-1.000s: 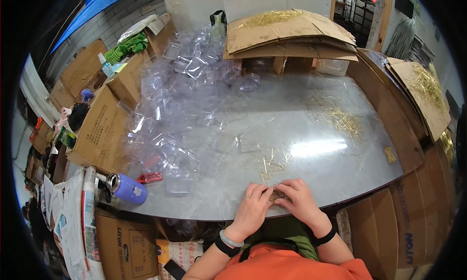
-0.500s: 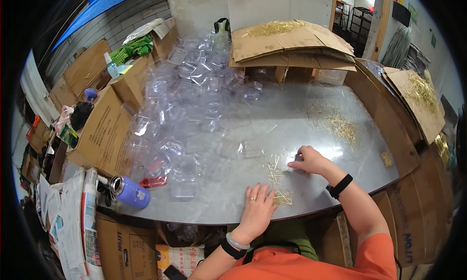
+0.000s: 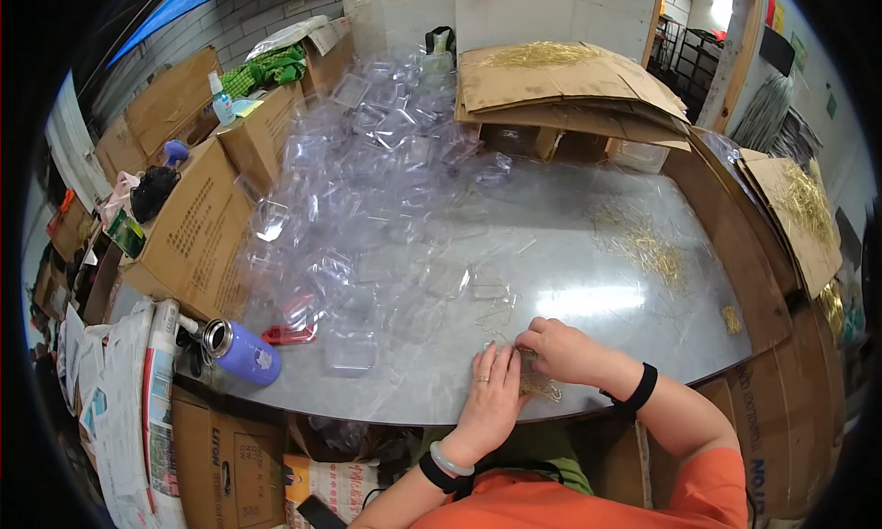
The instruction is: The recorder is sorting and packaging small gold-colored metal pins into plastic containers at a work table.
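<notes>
Thin gold-coloured wire-like strands (image 3: 544, 391) lie in a small flattened bunch on the smooth grey tabletop (image 3: 680, 353), close to the person's own edge. The bare left hand (image 3: 493, 399) rests palm down beside and partly over them, its long fingers straight and nearly side by side, apparently so that the strands stay gathered. The bare right hand (image 3: 568, 353) meets its fingertips, fingers bent and tips drawn together; whether they pinch a strand I cannot tell (the knuckles hide the spot). A few loose pale-gold strands (image 3: 497, 318) lie just beyond, within easy reach. Farther right are a wide golden scatter (image 3: 654, 253) and a compact golden bundle (image 3: 731, 319), near a brown cardboard edging (image 3: 746, 263) that probably stops things sliding off. Clear plastic boxes (image 3: 351, 350) heap up on the left, seemingly kept apart so the two do not mix.
</notes>
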Motion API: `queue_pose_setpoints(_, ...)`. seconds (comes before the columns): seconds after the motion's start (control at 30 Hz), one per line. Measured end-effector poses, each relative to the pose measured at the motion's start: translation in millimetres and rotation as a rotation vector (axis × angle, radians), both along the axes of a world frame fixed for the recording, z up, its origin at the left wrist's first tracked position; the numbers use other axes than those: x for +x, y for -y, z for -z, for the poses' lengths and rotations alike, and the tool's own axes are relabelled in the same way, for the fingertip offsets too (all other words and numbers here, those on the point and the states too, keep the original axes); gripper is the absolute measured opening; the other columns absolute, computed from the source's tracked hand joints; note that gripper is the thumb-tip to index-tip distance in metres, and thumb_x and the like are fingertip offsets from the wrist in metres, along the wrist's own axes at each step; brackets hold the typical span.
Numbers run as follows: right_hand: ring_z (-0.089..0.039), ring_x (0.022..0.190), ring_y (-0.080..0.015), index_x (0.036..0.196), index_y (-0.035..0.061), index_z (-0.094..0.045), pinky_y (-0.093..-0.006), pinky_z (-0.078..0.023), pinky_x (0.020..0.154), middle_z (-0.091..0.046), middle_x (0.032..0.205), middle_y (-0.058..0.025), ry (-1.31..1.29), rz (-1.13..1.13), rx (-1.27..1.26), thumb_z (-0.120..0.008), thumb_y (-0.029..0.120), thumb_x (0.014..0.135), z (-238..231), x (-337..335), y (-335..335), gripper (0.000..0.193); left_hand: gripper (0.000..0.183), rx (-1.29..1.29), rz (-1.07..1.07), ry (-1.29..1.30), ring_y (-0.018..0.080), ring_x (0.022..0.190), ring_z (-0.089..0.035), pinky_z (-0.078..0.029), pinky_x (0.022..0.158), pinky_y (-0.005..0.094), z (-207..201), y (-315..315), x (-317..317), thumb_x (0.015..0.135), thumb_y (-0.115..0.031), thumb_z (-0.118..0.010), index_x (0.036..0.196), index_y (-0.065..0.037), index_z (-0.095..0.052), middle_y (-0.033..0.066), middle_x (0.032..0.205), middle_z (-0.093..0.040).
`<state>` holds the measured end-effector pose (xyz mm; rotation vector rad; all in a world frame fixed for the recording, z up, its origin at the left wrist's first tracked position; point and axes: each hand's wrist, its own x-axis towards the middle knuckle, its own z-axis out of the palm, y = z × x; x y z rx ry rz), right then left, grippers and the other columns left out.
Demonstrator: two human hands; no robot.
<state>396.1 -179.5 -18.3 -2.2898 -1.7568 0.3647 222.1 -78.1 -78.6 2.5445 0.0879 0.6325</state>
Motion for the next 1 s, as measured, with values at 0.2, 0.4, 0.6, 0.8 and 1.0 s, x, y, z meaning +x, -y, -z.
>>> queue_pose_setpoints(0.2,-0.068,0.094,-0.0335,0.110,0.0103,-0.068,-0.0430,-0.057,0.077,-0.062,0.102,-0.0131,0.217,-0.124,0.085,-0.063,0.008,0.086,-8.6,21.3,-40.3,0.025,0.067,0.010,0.018,0.004,0.0473,0.138,-0.036,-0.030,0.117,0.0579,-1.5,-0.6,1.6,0.085,-0.014,-0.077,0.138,0.012,-0.047,0.0269,0.139,-0.047)
queue_pose_setpoints(0.4,-0.066,0.095,-0.0309,0.099,0.0071,-0.066,-0.0420,-0.056,0.078,-0.060,0.104,-0.0114,0.353,-0.179,0.159,-0.065,0.008,0.083,13.1,40.3,-36.9,0.016,0.074,0.003,-0.002,-0.034,0.0467,0.142,-0.032,-0.028,0.119,0.0588,1.4,1.6,-0.5,0.086,-0.017,-0.077,0.144,0.011,-0.040,0.0266,0.147,-0.039)
queue_pose_setpoints(0.6,-0.065,0.094,-0.0305,0.097,0.0077,-0.066,-0.0416,-0.054,0.082,-0.062,0.096,-0.0092,0.228,-0.161,0.176,-0.068,0.010,0.083,17.0,19.8,-0.5,0.014,0.082,0.038,-0.013,-0.053,0.0491,0.147,-0.025,-0.026,0.120,0.0601,1.6,1.8,-1.5,0.085,-0.019,-0.079,0.148,0.011,-0.035,0.0273,0.153,-0.034)
queue_pose_setpoints(0.8,-0.064,0.097,-0.0325,0.101,0.0075,-0.066,-0.0411,-0.054,0.083,-0.063,0.100,-0.0094,0.087,0.002,0.212,-0.069,0.013,0.087,19.2,11.0,-4.5,0.015,0.087,-0.013,-0.054,-0.032,0.0507,0.146,-0.025,-0.023,0.121,0.0600,3.3,2.4,1.1,0.083,-0.016,-0.081,0.150,0.011,-0.033,0.0275,0.155,-0.032)
queue_pose_setpoints(1.0,-0.059,0.111,-0.0333,0.117,0.0088,-0.067,-0.0415,-0.050,0.095,-0.063,0.115,-0.0110,-0.008,-0.264,0.075,-0.067,0.011,0.089,19.4,14.7,-8.5,0.028,0.093,-0.069,-0.066,0.002,0.0519,0.148,-0.022,-0.022,0.121,0.0603,6.0,-0.3,1.9,0.082,-0.018,-0.083,0.153,0.008,-0.029,0.0274,0.155,-0.031)
